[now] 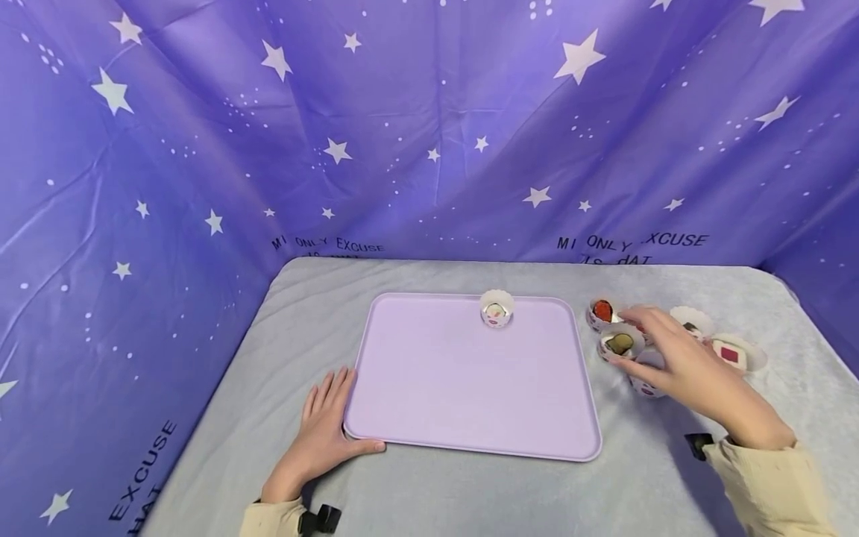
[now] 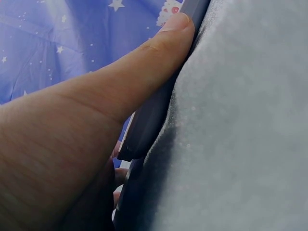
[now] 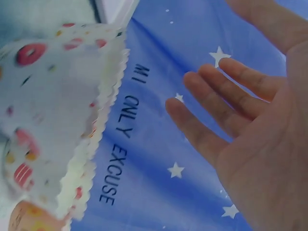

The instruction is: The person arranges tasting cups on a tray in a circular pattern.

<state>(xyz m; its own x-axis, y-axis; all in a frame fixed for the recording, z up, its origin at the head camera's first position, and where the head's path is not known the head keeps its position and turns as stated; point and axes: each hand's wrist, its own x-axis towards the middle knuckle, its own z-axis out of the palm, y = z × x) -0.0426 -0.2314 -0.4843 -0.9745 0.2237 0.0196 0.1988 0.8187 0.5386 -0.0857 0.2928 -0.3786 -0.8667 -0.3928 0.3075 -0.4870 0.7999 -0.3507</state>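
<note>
My left hand (image 1: 325, 429) rests at the near left corner of a lilac tray (image 1: 463, 380). Its thumb (image 2: 154, 53) lies straight along the front edge, and the fingers lie along the left side. Over a cluster of patterned paper cups right of the tray hovers my right hand (image 1: 691, 373), fingers spread and holding nothing. Nearest its thumb and fingertips is a cup with a brownish-green round piece (image 1: 619, 344). A cup with a red-topped piece (image 1: 602, 311) stands just behind. The right wrist view shows a scalloped paper cup (image 3: 53, 96) beside the loosely extended fingers.
One paper cup with a small round piece (image 1: 496, 310) stands at the tray's far edge. Farther right are a cup with a white piece bearing a red square (image 1: 730, 355) and another white cup (image 1: 691, 319). A purple star-print curtain (image 1: 429, 134) hangs behind the grey-covered table (image 1: 470, 492).
</note>
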